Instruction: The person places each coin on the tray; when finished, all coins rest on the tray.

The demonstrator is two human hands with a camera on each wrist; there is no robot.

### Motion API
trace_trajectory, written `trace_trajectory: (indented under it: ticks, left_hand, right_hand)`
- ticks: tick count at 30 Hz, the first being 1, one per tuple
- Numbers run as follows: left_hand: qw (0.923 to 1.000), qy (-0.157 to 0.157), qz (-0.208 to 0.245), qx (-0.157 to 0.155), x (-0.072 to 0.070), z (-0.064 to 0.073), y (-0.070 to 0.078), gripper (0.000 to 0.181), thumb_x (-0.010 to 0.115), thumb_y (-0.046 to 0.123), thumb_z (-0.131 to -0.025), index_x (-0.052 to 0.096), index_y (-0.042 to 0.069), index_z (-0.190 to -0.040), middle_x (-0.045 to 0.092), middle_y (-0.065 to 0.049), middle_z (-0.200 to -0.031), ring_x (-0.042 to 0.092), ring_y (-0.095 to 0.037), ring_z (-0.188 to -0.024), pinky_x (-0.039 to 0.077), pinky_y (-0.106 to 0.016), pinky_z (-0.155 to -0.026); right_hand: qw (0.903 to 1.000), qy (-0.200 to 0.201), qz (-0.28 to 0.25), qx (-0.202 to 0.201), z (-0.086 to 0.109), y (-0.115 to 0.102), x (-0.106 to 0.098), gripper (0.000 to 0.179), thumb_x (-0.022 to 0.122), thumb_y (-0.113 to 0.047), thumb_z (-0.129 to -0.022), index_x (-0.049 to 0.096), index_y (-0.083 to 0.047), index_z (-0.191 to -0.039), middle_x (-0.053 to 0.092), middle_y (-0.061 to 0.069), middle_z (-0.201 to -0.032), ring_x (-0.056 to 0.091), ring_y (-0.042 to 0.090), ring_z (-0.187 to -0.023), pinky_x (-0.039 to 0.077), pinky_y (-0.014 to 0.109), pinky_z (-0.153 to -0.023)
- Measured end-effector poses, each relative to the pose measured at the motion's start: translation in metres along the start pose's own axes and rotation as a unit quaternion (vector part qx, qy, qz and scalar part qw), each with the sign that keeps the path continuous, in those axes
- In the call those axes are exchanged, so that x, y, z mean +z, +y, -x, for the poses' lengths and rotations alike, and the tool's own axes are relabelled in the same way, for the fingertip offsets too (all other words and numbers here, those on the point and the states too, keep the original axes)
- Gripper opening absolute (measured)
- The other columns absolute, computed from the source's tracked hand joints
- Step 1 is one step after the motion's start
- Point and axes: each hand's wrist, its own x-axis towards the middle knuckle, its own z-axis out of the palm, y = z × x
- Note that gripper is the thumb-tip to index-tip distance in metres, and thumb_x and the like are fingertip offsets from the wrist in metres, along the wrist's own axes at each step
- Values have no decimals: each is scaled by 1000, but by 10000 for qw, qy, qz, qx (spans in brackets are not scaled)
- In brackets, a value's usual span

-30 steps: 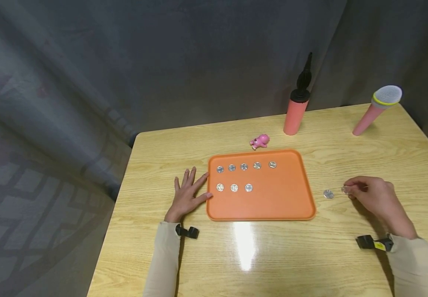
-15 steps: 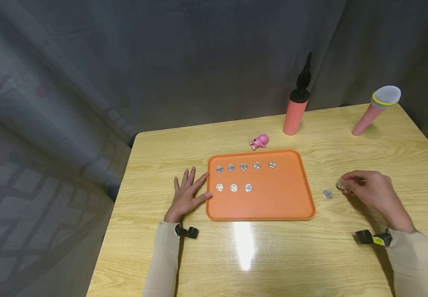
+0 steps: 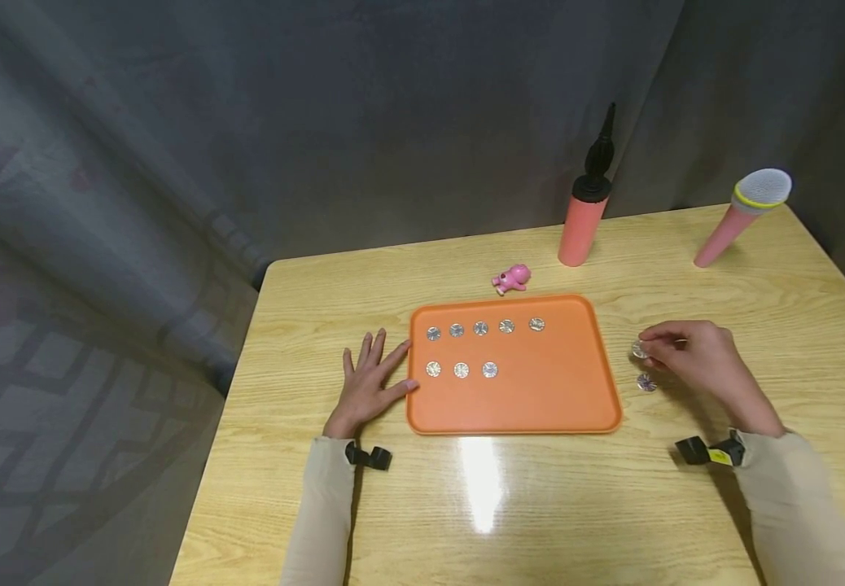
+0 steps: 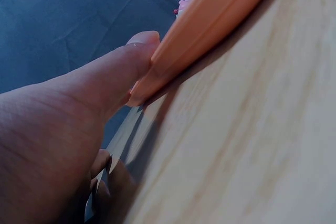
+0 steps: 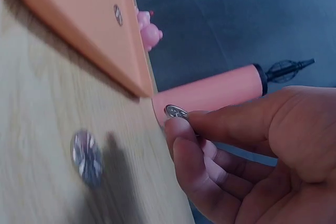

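Observation:
My right hand [image 3: 697, 358] pinches a shiny silver coin [image 5: 176, 112] between thumb and fingers, just off the tray's right side. Below it in the head view, a second silver coin [image 3: 645, 382] lies on the wooden table. The orange tray [image 3: 540, 403] carries a back row of several coins [image 3: 481, 328] and a front row of three coins [image 3: 461, 370]. My left hand [image 3: 365, 391] rests with spread fingers at the tray's left side, its thumb [image 4: 118, 61] touching the rim.
Behind the tray lies a small pink toy figure [image 3: 512, 278]. A pink hand pump with a black top [image 3: 584, 224] stands to its right. Farther right is a pink toy microphone [image 3: 730, 228]. A dark curtain [image 3: 422, 122] hangs behind the table.
With the pinched coin, my right hand has moved left toward the tray and slightly away from me, over past the coin on the table. The left hand has stayed in place.

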Motion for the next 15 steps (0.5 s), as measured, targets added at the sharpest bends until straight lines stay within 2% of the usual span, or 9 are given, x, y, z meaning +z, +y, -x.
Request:
trace_trajectory:
  ticks: [6,15]
  left_hand:
    - [10000,-16,29,40,-1,0,1,72,61,57,-93,36,33,-156,7,-13,-171,-3,-38,-159,-10,-72,-119]
    - [10000,16,29,31,0,0,1,72,62,56,-93,36,34,-156,8,-13,-171,-3,-38,-159,-10,-71,-119]
  right_hand:
    - [9997,-151,-127,-105,-7,-12,9,13,70,-8,-92,77,1,-98,77,13,-76,60,-12,-61,47,9,-56]
    - [9980,-423,-444,-162,-21,-26,25,14,72,-7,-91,75,5,-99,76,15,-77,62,-8,-59,50,12,-54]
